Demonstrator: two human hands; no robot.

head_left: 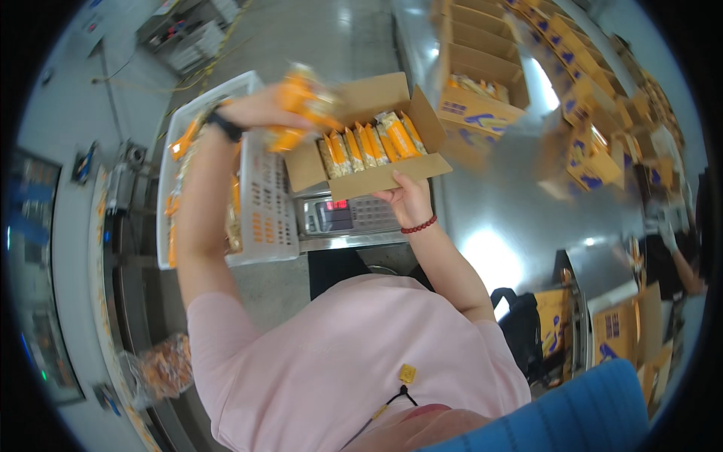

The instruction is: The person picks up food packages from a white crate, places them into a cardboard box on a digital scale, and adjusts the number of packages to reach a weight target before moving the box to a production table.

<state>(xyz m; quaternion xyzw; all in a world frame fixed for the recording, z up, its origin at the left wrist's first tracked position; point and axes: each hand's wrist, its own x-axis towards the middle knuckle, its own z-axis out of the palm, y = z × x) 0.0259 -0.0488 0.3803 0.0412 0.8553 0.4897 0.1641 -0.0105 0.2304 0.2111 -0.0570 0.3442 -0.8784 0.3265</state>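
My left hand (265, 111), blurred by motion, is closed on orange-and-clear snack packets (303, 96) between the white basket and the carton. A row of similar packets (369, 145) stands in the open cardboard carton (392, 167). Its near flap is held by my right hand (410, 200), fingers beneath and thumb on top. Behind the near side of the carton shows a scale (335, 217) with a red lit display. More packets (235, 197) lie in the white plastic basket (280, 226) under my left forearm.
On the steel table (482, 203) to the right stand divided cartons (482, 68), one holding packets. Many more cartons (591, 154) line the far right. A person's gloved hand (669, 239) shows at the right edge. A bag of brownish pieces (167, 365) sits at lower left.
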